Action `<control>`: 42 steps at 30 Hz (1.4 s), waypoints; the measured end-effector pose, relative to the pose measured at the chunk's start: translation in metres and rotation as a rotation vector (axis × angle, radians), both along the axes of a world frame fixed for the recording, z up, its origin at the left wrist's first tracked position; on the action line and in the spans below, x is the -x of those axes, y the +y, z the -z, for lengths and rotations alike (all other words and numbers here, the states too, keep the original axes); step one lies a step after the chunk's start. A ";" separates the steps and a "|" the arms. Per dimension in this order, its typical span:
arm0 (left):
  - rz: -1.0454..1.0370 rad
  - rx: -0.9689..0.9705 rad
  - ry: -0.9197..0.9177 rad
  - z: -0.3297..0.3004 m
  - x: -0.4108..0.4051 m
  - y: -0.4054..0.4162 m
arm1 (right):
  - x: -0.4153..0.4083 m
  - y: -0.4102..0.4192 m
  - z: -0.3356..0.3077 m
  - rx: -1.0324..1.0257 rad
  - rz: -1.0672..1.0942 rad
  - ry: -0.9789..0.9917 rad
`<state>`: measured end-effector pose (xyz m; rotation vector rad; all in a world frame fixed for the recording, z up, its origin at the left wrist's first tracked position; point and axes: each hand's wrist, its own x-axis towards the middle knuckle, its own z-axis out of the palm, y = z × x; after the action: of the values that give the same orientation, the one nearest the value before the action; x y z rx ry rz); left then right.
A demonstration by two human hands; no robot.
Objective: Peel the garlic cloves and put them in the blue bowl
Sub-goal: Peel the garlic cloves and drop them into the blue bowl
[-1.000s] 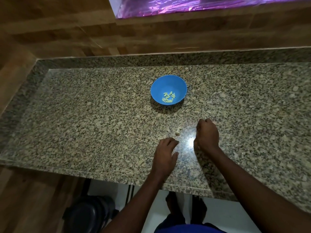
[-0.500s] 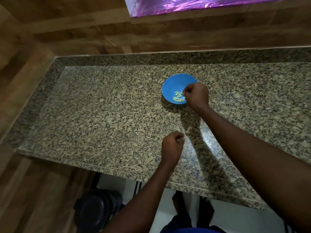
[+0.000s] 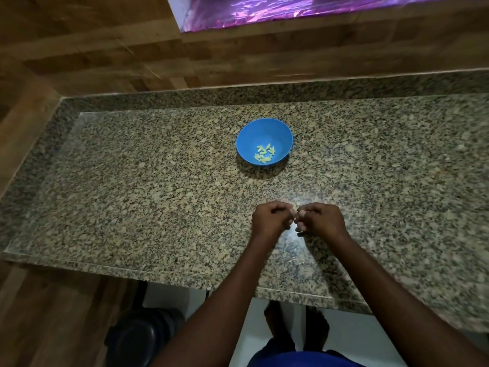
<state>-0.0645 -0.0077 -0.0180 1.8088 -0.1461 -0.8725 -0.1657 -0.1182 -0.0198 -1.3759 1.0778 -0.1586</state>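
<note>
The blue bowl (image 3: 264,131) stands on the granite counter (image 3: 158,181), a little beyond my hands. Several pale peeled garlic cloves (image 3: 264,154) lie in its bottom. My left hand (image 3: 270,219) and my right hand (image 3: 321,219) are curled and meet fingertip to fingertip just above the counter, nearer to me than the bowl. Together they pinch a small garlic clove (image 3: 294,214), which the fingers almost wholly hide.
A wooden wall runs behind and to the left of the counter, with a purple-lit panel (image 3: 264,11) above. A raised granite lip (image 3: 238,95) borders the back. Below the front edge sit a dark round object (image 3: 140,337) and my feet (image 3: 280,321).
My right hand has come back from the blue bowl to the near middle of the counter. It now meets my left hand, and both pinch the clove between them.
</note>
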 end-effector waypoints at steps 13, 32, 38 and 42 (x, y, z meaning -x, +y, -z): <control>-0.046 0.150 0.270 -0.029 0.018 0.003 | 0.022 -0.011 -0.028 0.161 -0.166 -0.129; -0.038 0.101 0.451 -0.037 0.011 -0.001 | 0.021 -0.016 -0.031 0.014 -0.099 -0.145; -0.060 -0.022 0.251 -0.020 0.005 -0.001 | 0.021 -0.015 -0.018 -0.066 -0.052 -0.070; 0.018 -0.208 -0.268 -0.006 -0.004 0.006 | 0.023 -0.015 -0.011 -0.062 -0.049 -0.011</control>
<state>-0.0609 -0.0018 -0.0119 2.1186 -0.2504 -0.6742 -0.1883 -0.1331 -0.0093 -1.3432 1.0310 -0.0960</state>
